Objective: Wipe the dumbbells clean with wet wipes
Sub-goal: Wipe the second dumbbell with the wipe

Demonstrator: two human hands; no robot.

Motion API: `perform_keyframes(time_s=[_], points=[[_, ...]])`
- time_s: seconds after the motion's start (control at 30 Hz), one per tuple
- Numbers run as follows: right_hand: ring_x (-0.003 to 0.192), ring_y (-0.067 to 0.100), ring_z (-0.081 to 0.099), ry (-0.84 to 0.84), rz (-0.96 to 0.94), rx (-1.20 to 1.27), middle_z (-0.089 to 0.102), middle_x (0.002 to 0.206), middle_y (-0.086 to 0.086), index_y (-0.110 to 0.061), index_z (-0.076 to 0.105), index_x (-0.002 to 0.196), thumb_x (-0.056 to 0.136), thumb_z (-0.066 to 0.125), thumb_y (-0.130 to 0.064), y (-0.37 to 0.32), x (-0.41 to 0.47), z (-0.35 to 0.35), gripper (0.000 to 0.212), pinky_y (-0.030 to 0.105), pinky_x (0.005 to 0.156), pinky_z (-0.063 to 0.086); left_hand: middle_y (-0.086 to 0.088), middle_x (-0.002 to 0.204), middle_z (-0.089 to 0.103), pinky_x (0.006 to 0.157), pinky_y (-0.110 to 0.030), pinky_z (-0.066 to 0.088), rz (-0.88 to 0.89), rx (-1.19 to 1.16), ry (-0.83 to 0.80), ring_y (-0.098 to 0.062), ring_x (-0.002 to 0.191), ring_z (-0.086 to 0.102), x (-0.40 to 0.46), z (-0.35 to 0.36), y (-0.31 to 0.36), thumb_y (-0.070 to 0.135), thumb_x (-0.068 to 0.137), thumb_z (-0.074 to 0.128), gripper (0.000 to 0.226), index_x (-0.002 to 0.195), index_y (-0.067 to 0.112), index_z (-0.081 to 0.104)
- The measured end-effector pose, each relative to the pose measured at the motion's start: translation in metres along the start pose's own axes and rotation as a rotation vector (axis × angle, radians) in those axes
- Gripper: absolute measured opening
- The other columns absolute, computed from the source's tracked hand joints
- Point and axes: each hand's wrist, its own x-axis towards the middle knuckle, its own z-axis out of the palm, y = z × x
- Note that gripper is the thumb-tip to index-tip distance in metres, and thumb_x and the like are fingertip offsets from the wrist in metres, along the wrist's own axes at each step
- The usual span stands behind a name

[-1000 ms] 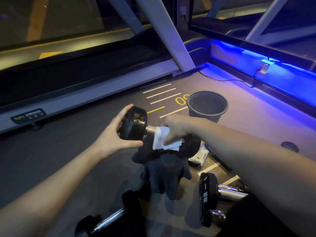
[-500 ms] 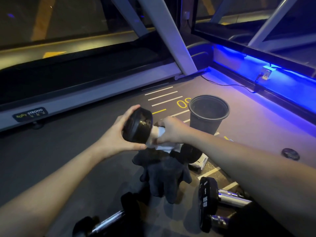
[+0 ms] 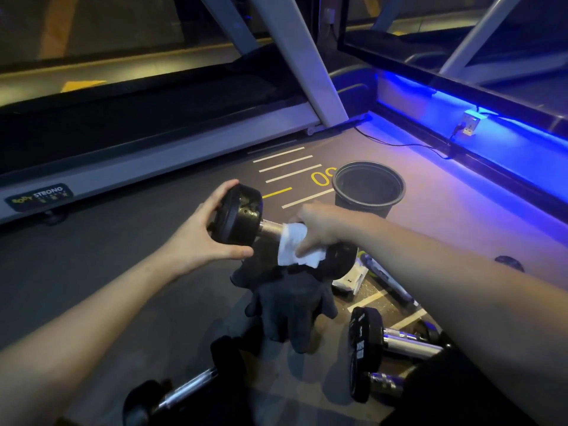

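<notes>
- Head view, the step: your left hand [image 3: 196, 238] cups the near black head of the held dumbbell [image 3: 238, 218], fingers and thumb curled round its rim, lifting it above the gym floor [image 3: 92, 256]. Your right hand [image 3: 319, 224] pinches a white wet wipe [image 3: 296, 245] wrapped onto the chrome handle, beside the far head. By the look of it, the handle is mid-wipe.
- Head view, the next move: it likely calls for sliding the wipe along the bar toward the left head, with the left hand holding steady.
- Head view, room: a dark cloth [image 3: 289, 305] lies directly beneath; a black bin [image 3: 368, 192] stands just beyond your right hand. Two more dumbbells [image 3: 378, 352] lie near your right forearm, another [image 3: 172, 395] at lower left. The treadmill frame [image 3: 153, 155] is well apart.
</notes>
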Motion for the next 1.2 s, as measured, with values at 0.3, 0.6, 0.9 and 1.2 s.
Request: perform_keyframes(time_s=[0.3,0.6,0.9,1.2], points=[[0.097,0.025,0.059,-0.005,-0.042,-0.175,0.062,0.107,0.004,-0.021,0.056,0.127,0.071,0.081,-0.034,-0.005,-0.003,-0.001,0.063,0.033,0.066,0.044,0.008,0.142,0.044,0.101,-0.021,0.045,-0.013,-0.01,0.006,0.004,0.122,0.052,-0.001,0.0,-0.002,0.017,0.062,0.095,0.113,0.144,0.061,0.03],[0.087,0.035,0.066,0.379,-0.002,-0.304,0.059,0.105,0.011,-0.01,0.05,0.116,0.083,0.061,-0.014,-0.017,-0.018,0.048,0.035,0.038,0.062,0.046,0.029,0.122,0.051,0.089,-0.01,0.047,-0.038,-0.039,0.085,-0.002,0.12,0.054,-0.002,0.008,-0.004,0.015,0.063,0.094,0.109,0.147,0.052,0.034],[0.089,0.028,0.06,0.107,-0.027,-0.137,0.067,0.094,0.004,-0.018,0.064,0.103,0.061,0.083,-0.045,0.006,0.0,0.009,0.053,0.039,0.073,0.054,0.006,0.143,0.046,0.112,-0.038,0.044,-0.014,-0.016,0.033,-0.001,0.128,0.049,-0.003,0.006,0.008,0.021,0.062,0.095,0.111,0.145,0.059,0.032],[0.079,0.025,0.058,-0.08,-0.061,-0.126,0.058,0.082,-0.003,-0.022,0.056,0.091,0.064,0.084,-0.043,0.005,-0.001,-0.006,0.044,0.034,0.062,0.047,0.008,0.144,0.041,0.114,-0.037,0.041,0.014,0.062,-0.003,0.009,0.126,0.043,-0.008,0.007,0.014,0.037,0.054,0.094,0.114,0.143,0.064,0.028]])
